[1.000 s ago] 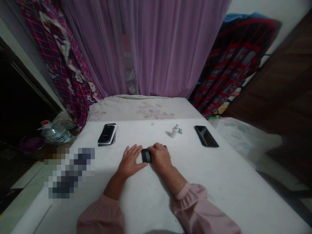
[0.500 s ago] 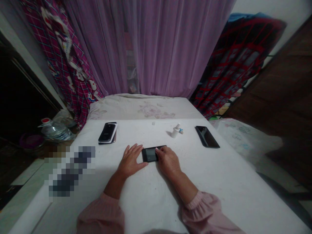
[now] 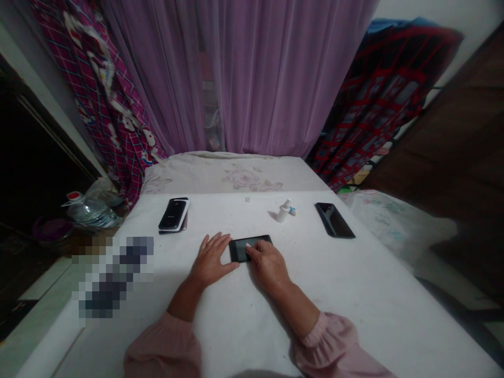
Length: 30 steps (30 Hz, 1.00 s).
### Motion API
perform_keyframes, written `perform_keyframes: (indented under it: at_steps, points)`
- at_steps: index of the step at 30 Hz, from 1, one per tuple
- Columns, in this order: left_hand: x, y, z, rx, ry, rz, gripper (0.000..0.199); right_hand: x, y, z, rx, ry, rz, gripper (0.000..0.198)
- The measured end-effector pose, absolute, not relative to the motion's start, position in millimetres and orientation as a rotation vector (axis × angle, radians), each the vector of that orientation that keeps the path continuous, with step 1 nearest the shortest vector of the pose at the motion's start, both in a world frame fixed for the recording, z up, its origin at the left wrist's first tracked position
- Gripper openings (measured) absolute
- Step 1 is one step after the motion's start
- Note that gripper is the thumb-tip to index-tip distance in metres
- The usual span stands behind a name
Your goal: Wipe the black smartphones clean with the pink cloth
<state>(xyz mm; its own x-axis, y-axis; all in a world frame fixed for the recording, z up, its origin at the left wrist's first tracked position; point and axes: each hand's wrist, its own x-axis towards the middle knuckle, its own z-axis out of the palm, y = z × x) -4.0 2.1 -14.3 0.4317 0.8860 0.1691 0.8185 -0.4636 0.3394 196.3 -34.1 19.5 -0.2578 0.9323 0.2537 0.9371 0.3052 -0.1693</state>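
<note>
- Black smartphone [image 3: 240, 250] lies left of, and nearer than, the spray bottle [image 3: 282, 213].
- Left hand [image 3: 210, 260] — spread open, gripping nothing — frames one end.
- Right hand [image 3: 269, 266], bunched, has slid leftward across it, apparently mid-rub; contents unclear.

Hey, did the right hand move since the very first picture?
Yes. Judged against the white bottle, the right hand has shifted a bit rightward and nearer the person, still over the dark phone.
</note>
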Motion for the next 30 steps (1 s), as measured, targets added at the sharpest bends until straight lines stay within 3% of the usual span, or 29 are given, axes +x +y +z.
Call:
perform_keyframes:
  at_steps: [10,22,30]
  points:
    - [-7,4,-16,2.482,1.471,0.490,0.068,225,-22,18,-1.981,-2.080,-0.101,0.028]
    - [-4,2,-12,2.472,1.491,0.440,0.068,208,-43,15,-1.704,-2.304,-0.069,0.030]
    - [-7,3,-12,2.464,1.477,0.448,0.069,237,-34,17,-1.982,-2.124,-0.098,0.028]
